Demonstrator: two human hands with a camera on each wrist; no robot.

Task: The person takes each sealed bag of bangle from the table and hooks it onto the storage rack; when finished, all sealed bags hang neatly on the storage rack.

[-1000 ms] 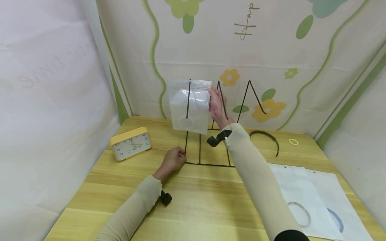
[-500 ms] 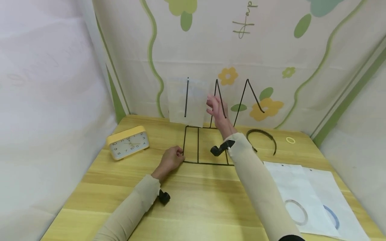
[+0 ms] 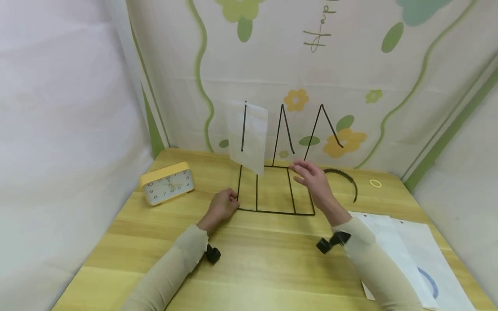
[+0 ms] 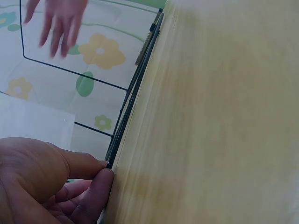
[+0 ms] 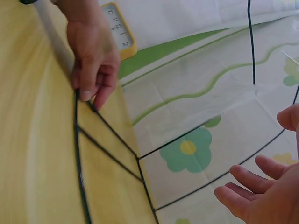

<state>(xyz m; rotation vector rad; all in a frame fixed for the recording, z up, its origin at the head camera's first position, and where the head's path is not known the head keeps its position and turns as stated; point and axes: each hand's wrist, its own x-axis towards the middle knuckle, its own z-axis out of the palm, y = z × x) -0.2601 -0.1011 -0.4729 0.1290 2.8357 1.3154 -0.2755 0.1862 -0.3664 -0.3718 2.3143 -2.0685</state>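
A black wire display rack [image 3: 256,194] stands on the wooden table, with several hooks rising at its back. On its left hook hangs a translucent white zip bag [image 3: 256,136], turned at an angle. My left hand [image 3: 222,205] pinches the rack's front left corner between thumb and forefinger, as the left wrist view shows with the hand [image 4: 56,182] close. Over the right part of the base, my right hand [image 3: 316,183] holds nothing, its fingers spread and loosely bent. In the right wrist view, that hand [image 5: 266,191] is apart from the wires.
A yellow alarm clock [image 3: 168,185] stands left of the rack. To the right lie a dark curved headband [image 3: 344,173] and a yellow ring [image 3: 375,183]. Two white bags [image 3: 439,250] overlap at the front right, partly under the right sleeve. Patterned fabric [image 3: 241,65] rises behind the table.
My right hand has let go of the zip bag and moved down and right, away from it. The bag now hangs on the hook and has swung round. The left hand stays put.
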